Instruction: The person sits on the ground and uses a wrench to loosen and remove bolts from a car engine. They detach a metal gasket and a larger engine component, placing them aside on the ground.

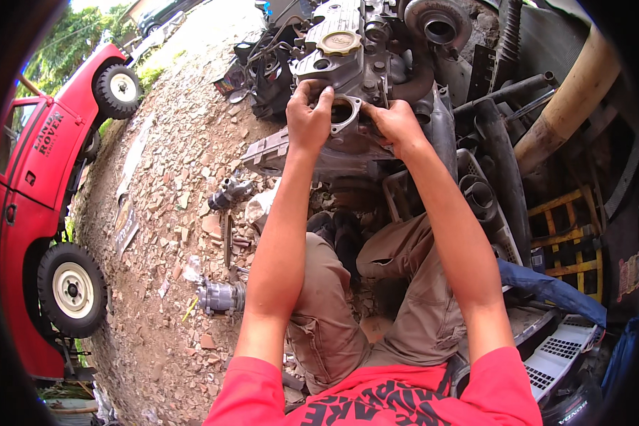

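A grimy metal engine (323, 67) with a pale oil filler cap (338, 42) stands in front of me at the top of the head view. On its near end is a silver flange (338, 126) around a dark round opening. My left hand (307, 117) grips the flange's left side, fingers curled and thumb raised along the edge. My right hand (396, 126) is at its right side, thumb pressed by the rim and fingers bent behind, partly hidden. Whether the flange is loose or fixed to the engine I cannot tell.
A red off-road vehicle (46, 170) stands at left on stony ground (156, 199). A cylindrical metal part (220, 297) and smaller parts lie left of my legs. Pipes (497, 153), a bamboo pole (561, 106), a yellow crate (561, 252) and a white grille panel (557, 355) crowd the right side.
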Action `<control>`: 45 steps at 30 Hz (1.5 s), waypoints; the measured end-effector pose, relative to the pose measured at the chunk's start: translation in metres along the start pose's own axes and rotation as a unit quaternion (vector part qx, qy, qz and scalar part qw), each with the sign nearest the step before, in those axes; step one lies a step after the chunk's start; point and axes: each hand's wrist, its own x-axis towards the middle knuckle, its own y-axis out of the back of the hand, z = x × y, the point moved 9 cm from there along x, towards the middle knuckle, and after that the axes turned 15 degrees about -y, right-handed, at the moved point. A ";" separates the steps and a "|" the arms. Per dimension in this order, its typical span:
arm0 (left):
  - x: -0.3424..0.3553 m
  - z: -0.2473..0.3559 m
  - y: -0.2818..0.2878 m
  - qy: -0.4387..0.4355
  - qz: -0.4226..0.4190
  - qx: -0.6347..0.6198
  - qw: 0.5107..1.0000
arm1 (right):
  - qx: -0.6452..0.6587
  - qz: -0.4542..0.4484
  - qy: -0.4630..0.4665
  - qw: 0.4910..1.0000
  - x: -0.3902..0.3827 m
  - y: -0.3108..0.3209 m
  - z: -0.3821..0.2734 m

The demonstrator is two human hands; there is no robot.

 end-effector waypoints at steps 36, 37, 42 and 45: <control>0.000 -0.001 0.001 -0.003 -0.010 0.005 1.000 | 0.044 0.007 -0.029 0.999 -0.020 0.002 -0.005; 0.000 -0.001 0.000 -0.005 -0.012 0.006 1.000 | 0.021 0.013 -0.019 1.000 -0.016 0.002 -0.005; 0.001 -0.004 -0.003 0.008 -0.007 -0.019 1.000 | -0.036 0.045 0.037 0.998 0.010 0.005 -0.002; 0.000 -0.005 -0.002 0.020 -0.005 -0.027 0.999 | -0.027 0.046 0.019 0.998 0.010 0.003 0.002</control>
